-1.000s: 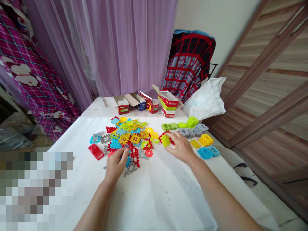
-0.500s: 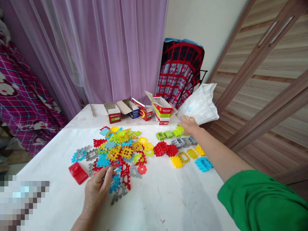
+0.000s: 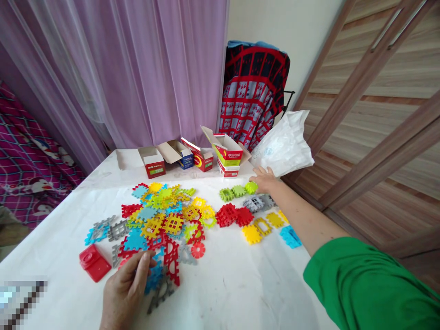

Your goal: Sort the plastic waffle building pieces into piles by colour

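Note:
My right hand [image 3: 265, 180] reaches to the far right of the table, fingers stretched out and apart. It is beside a lime-green notched building piece [image 3: 250, 187] at the end of a short green row; whether a fingertip touches it, I cannot tell. My left hand [image 3: 124, 288] rests low at the near left, thumb and fingers curled together. Anything inside them is hidden. Just right of it lie blue pieces [image 3: 153, 278], a grey piece [image 3: 161, 293] and a red piece [image 3: 171, 260]. Behind it spreads a mixed pile of interlocking plastic pieces [image 3: 153, 225].
Sorted groups of red [image 3: 227, 215], grey [image 3: 253, 204], yellow [image 3: 252, 233] and blue pieces [image 3: 290, 236] lie at right. Open cardboard boxes [image 3: 154, 169] line the back, beside a white bag [image 3: 282, 145]. A red plastic object [image 3: 95, 263] lies at left.
The view has shifted slightly, so the table's things appear lower and further left. My right hand stays by the green row, its fingers more spread. My left hand remains curled beside the pile.

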The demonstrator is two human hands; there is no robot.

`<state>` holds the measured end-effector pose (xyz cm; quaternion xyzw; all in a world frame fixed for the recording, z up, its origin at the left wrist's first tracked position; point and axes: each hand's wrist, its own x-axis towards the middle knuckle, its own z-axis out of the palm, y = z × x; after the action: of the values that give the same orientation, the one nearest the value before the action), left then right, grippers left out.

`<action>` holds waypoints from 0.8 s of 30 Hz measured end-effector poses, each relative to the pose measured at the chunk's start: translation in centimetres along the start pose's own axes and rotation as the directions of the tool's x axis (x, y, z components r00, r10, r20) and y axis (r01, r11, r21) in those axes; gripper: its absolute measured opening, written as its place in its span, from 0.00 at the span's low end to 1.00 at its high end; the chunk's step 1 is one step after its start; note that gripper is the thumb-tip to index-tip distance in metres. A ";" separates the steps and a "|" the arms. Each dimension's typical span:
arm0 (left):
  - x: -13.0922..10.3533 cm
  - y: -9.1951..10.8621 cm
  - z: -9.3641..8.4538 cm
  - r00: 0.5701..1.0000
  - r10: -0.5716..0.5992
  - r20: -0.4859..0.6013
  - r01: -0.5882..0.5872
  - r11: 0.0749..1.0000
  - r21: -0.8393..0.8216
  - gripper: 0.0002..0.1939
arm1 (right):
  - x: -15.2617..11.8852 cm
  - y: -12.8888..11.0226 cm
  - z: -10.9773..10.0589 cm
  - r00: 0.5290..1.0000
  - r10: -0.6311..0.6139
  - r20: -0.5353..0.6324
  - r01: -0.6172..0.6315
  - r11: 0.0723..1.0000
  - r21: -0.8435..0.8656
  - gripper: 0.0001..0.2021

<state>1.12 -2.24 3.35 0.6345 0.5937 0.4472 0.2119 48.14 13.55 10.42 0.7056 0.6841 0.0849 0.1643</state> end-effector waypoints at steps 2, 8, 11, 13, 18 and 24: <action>0.0 0.0 0.1 1.000 -0.003 -0.019 0.003 1.000 -0.002 0.23 | 0.0 -0.1 0.1 1.000 -0.004 0.003 0.004 1.000 0.003 0.30; 0.0 -0.4 0.2 1.000 0.000 0.005 0.000 1.000 -0.009 0.22 | -0.4 0.0 0.1 1.000 0.013 -0.010 -0.013 1.000 0.002 0.38; 0.0 -0.5 0.0 0.999 0.012 0.030 -0.012 1.000 0.008 0.20 | -1.5 0.4 -0.4 0.999 0.019 -0.045 -0.018 1.000 0.019 0.36; 0.1 -0.5 0.0 1.000 0.020 0.021 -0.020 1.000 0.016 0.20 | -2.6 0.3 -0.9 0.993 0.019 -0.114 -0.014 0.999 0.038 0.34; 0.1 -0.4 0.5 0.996 0.078 -0.050 -0.074 0.995 0.072 0.19 | -6.9 -3.1 -1.7 0.878 0.014 -0.478 0.078 0.982 0.172 0.23; -0.5 -0.2 1.3 0.957 0.269 -0.105 -0.243 0.947 0.212 0.16 | -13.5 -14.3 -0.9 0.598 0.045 -0.801 0.427 0.827 0.365 0.14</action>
<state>2.14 -2.35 2.33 0.6931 0.5602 0.4511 0.0480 33.73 0.44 7.71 0.5317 0.7561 0.1743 -0.3395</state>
